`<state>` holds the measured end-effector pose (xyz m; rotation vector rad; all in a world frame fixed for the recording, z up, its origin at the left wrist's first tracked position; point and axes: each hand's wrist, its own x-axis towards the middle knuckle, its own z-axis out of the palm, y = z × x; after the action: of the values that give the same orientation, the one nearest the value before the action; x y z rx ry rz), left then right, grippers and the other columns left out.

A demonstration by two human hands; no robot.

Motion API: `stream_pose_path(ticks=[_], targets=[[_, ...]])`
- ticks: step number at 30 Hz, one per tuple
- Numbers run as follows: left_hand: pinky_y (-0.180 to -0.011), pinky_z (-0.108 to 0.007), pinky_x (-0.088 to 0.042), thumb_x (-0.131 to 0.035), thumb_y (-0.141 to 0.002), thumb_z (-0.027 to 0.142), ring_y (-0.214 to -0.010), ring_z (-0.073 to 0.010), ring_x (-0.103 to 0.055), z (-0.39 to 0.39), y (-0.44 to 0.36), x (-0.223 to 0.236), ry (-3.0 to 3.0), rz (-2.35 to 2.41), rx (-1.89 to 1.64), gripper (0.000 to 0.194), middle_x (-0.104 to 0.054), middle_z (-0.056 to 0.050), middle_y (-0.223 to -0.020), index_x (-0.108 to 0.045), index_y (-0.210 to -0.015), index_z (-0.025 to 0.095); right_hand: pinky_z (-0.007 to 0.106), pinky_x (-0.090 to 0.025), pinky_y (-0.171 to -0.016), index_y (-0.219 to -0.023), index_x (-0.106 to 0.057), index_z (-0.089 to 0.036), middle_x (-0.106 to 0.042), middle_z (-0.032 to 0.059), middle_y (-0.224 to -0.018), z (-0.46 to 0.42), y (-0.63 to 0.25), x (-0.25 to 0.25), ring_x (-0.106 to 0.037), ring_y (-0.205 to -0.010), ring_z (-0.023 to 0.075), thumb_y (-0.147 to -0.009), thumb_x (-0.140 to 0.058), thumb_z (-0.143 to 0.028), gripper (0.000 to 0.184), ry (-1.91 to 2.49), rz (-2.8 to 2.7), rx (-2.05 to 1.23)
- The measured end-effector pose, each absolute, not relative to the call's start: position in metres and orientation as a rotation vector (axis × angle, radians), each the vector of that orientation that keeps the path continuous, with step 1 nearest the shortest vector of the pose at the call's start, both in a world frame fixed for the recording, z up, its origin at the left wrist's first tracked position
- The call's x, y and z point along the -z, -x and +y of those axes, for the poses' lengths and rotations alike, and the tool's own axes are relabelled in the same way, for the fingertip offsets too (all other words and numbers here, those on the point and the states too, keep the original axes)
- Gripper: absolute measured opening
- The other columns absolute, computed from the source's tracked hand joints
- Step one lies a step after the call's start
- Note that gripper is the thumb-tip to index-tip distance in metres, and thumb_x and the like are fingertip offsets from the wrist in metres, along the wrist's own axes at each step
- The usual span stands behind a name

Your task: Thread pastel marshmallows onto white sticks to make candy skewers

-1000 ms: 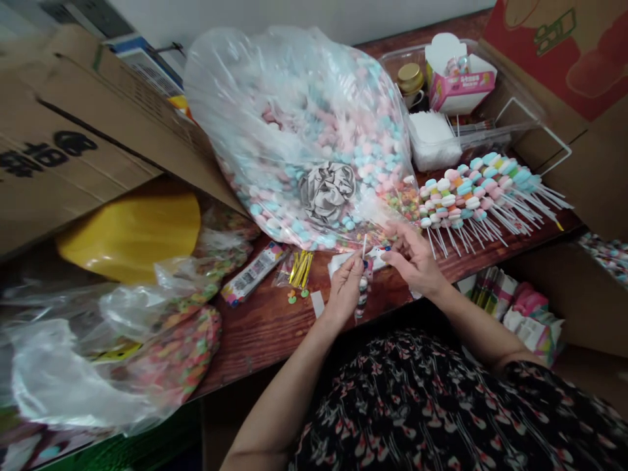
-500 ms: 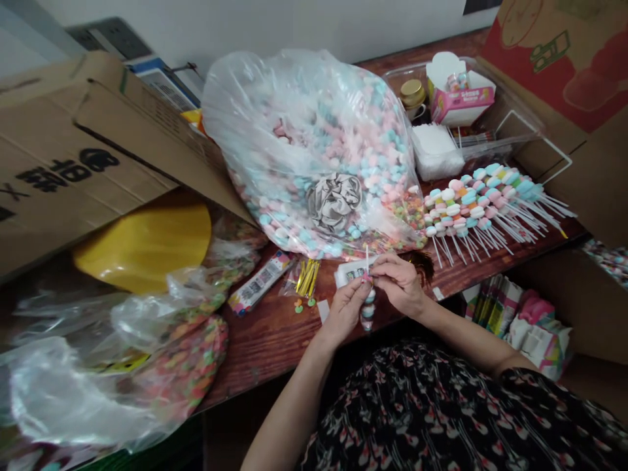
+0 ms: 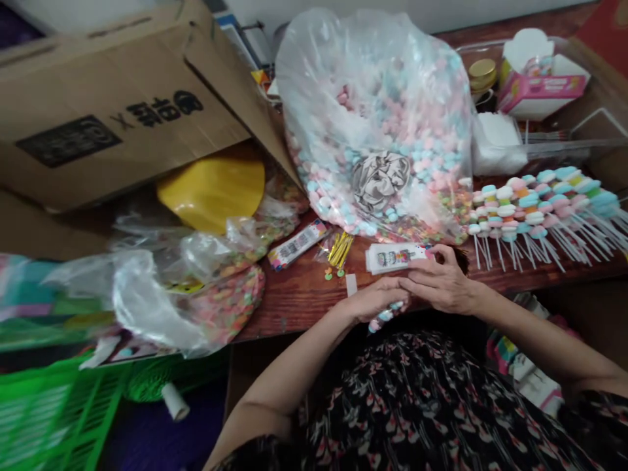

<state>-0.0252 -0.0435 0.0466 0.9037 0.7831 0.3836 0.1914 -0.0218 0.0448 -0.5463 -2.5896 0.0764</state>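
My left hand is closed around a wrapped marshmallow skewer, whose pink, blue and white candies poke out below the fingers. My right hand meets it from the right with bent fingers. Whatever those fingertips pinch is hidden between the hands. Just beyond them lies a stack of printed clear bags. Gold twist ties sit to the left of the stack, with small loose gummies and a white slip nearby.
A big clear sack of marshmallows stands behind the hands. Finished-looking marshmallow sticks are piled at the right. A cardboard box, a bag of gummies and a green crate fill the left. A clear tray stands back right.
The view has swung left. The skewer, upright before with its stick showing between both hands, now slants, and its stick is hidden. Both hands have come closer together.
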Motion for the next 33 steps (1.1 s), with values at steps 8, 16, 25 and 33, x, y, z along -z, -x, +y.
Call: stream_pose_path(ticks=[8,16,25,33], targets=[[-0.087,-0.038,-0.044,-0.043,-0.091,0.034,-0.086,-0.0202,-0.055,-0.042,0.031,-0.044,-1.873,1.11,-0.414,0.025,-0.062,-0.008,-0.088,-0.061,-0.083,0.017,0.038,-0.024,-0.08,-0.071,-0.063,-0.016,-0.064,0.0045,-0.072,-0.022,-0.167,-0.05,-0.047,-0.079,0.0177,-0.086,-0.051,-0.015,0.019,1.024,-2.681,-0.41],[-0.045,-0.02,-0.035,-0.064,-0.076,0.041,-0.047,-0.0095,-0.044,-0.033,0.065,-0.049,-1.04,1.137,-0.351,0.026,-0.054,0.001,-0.057,-0.062,-0.07,0.016,0.046,-0.019,-0.094,-0.122,-0.057,-0.032,-0.062,0.0002,-0.128,-0.035,-0.148,-0.041,-0.04,-0.123,0.0225,-0.099,-0.038,-0.023,0.031,0.861,-2.483,-0.044],[-0.065,-0.025,-0.048,-0.067,-0.079,0.042,-0.071,-0.017,-0.06,-0.047,0.068,-0.05,-1.317,1.178,-0.241,0.024,-0.069,-0.005,-0.079,-0.072,-0.084,0.019,0.043,-0.023,-0.084,-0.082,-0.064,-0.018,-0.066,0.0035,-0.078,-0.044,-0.134,-0.017,-0.048,-0.085,0.0193,-0.086,-0.049,-0.018,0.016,0.989,-2.577,-0.402],[-0.073,-0.028,-0.048,-0.055,-0.086,0.03,-0.073,-0.0173,-0.062,-0.046,0.039,-0.03,-1.893,1.228,-0.496,0.02,-0.069,-0.005,-0.078,-0.071,-0.082,0.019,0.041,-0.021,-0.087,-0.092,-0.069,-0.021,-0.071,0.0042,-0.096,-0.062,-0.182,-0.021,-0.049,-0.098,0.0192,-0.095,-0.051,-0.031,0.021,1.523,-2.063,-0.313]])
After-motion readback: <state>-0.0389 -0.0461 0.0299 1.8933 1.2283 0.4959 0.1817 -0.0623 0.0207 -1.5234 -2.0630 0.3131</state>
